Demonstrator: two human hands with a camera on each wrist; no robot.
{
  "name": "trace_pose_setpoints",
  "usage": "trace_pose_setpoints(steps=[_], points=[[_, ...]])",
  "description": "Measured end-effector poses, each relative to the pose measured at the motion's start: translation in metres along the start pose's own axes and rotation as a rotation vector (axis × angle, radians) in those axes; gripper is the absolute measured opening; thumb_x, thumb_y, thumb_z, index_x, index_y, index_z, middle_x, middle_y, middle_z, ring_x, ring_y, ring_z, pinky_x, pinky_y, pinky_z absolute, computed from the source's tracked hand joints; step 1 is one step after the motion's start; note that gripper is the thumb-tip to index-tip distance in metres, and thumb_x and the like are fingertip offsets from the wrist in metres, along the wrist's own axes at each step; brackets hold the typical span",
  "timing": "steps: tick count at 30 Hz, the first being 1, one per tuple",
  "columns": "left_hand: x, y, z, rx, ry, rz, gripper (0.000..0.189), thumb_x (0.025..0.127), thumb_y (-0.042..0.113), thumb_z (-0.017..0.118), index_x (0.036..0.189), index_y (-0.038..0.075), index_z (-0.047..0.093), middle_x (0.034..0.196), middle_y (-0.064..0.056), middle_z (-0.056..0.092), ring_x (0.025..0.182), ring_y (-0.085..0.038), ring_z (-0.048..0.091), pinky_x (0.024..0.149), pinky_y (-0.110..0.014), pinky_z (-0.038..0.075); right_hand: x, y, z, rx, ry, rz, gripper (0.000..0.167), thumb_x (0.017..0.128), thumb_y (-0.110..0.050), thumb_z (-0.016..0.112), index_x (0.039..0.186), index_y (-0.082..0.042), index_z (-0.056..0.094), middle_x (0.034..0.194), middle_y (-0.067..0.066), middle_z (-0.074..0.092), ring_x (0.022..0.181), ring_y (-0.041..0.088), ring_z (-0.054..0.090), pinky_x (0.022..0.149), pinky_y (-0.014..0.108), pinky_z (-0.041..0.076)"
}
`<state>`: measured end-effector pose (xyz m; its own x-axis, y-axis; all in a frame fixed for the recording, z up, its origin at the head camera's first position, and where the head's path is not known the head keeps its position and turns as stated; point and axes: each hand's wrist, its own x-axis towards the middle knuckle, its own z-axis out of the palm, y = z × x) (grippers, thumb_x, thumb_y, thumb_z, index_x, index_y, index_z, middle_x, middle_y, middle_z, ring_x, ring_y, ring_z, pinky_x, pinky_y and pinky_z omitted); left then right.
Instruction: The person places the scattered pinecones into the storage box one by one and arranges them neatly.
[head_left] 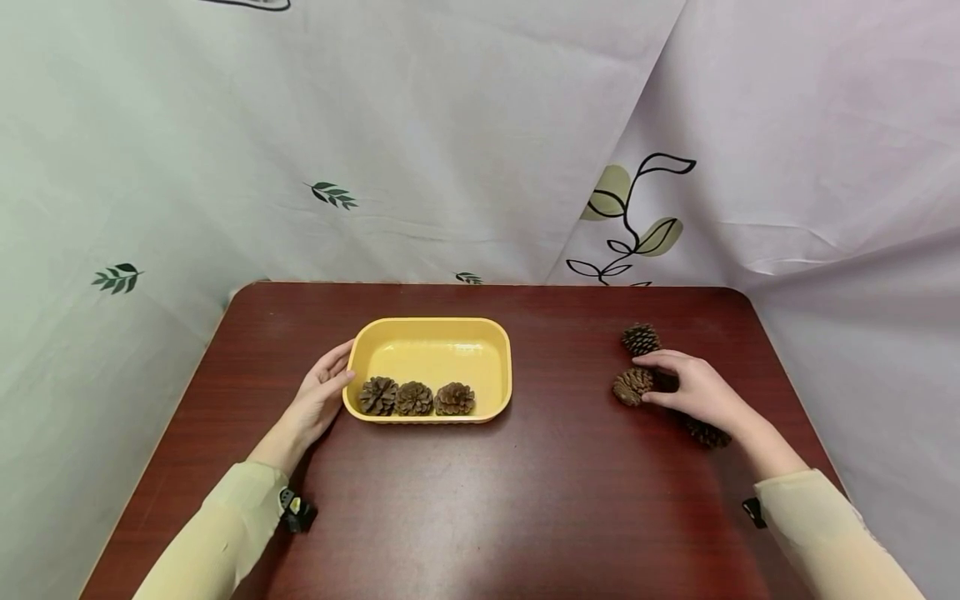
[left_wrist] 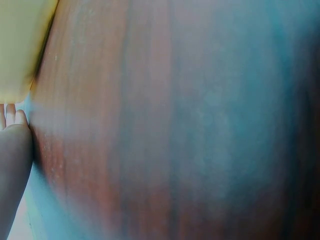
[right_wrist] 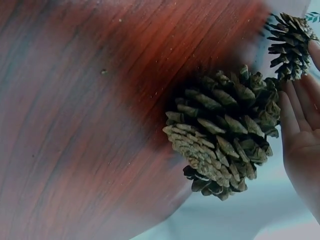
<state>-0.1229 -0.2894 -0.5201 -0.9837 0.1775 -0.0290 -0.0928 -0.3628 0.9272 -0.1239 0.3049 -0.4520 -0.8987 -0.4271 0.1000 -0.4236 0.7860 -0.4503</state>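
Observation:
A yellow plastic tray [head_left: 427, 358] sits on the table with three brown pine cones along its near side, one of them a middle cone [head_left: 415, 399]. My left hand [head_left: 321, 398] holds the tray's left end, thumb at the rim and fingers along the outer wall. Over to the right, my right hand [head_left: 697, 387] has its thumb and fingertips about a pine cone [head_left: 632, 387], which shows at the fingers in the right wrist view. Another cone [head_left: 641, 339] lies just beyond the fingertips. Beneath the right wrist is a big cone [right_wrist: 222, 132], partly hidden in the head view.
The dark red wooden table [head_left: 450, 517] has rounded far corners. A pale curtain [head_left: 465, 142] with leaf prints hangs behind it and at both sides. Small black devices, such as the left one [head_left: 297, 510], are worn at the wrists.

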Motion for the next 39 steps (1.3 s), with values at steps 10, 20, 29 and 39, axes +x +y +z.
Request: trace_pose_setpoints(steps=[10, 20, 29, 39], points=[[0.0, 0.001, 0.001, 0.013, 0.004, -0.008, 0.052, 0.106, -0.01, 0.046, 0.137, 0.028, 0.062, 0.138, 0.017, 0.068, 0.125, 0.001, 0.064, 0.102, -0.016, 0.054, 0.002, -0.005, 0.005, 0.013, -0.024, 0.034, 0.047, 0.084, -0.016, 0.091, 0.126, -0.004, 0.075, 0.127, 0.02, 0.074, 0.122, 0.042, 0.068, 0.1, 0.059, 0.053], [0.001, 0.003, 0.002, 0.018, 0.003, -0.011, 0.05, 0.107, -0.009, 0.046, 0.138, 0.027, 0.061, 0.138, 0.017, 0.068, 0.125, 0.001, 0.064, 0.102, -0.016, 0.054, 0.003, -0.002, 0.01, 0.025, -0.036, 0.048, 0.047, 0.084, -0.018, 0.09, 0.126, -0.003, 0.075, 0.125, 0.019, 0.076, 0.117, 0.042, 0.07, 0.097, 0.059, 0.057], [0.0, 0.004, 0.002, 0.006, 0.004, -0.009, 0.051, 0.107, -0.01, 0.045, 0.136, 0.028, 0.063, 0.137, 0.017, 0.069, 0.123, 0.001, 0.065, 0.101, -0.017, 0.054, 0.005, -0.005, 0.012, 0.04, -0.011, 0.061, 0.046, 0.083, -0.018, 0.092, 0.124, -0.005, 0.075, 0.122, 0.018, 0.075, 0.114, 0.041, 0.072, 0.096, 0.058, 0.057], [-0.001, 0.003, 0.004, -0.007, 0.014, -0.011, 0.05, 0.106, -0.01, 0.046, 0.137, 0.026, 0.063, 0.137, 0.015, 0.069, 0.123, -0.001, 0.065, 0.101, -0.018, 0.054, 0.009, -0.015, 0.016, 0.076, 0.073, 0.043, 0.045, 0.081, -0.021, 0.094, 0.122, -0.014, 0.077, 0.123, 0.011, 0.075, 0.116, 0.033, 0.07, 0.098, 0.033, 0.055]])
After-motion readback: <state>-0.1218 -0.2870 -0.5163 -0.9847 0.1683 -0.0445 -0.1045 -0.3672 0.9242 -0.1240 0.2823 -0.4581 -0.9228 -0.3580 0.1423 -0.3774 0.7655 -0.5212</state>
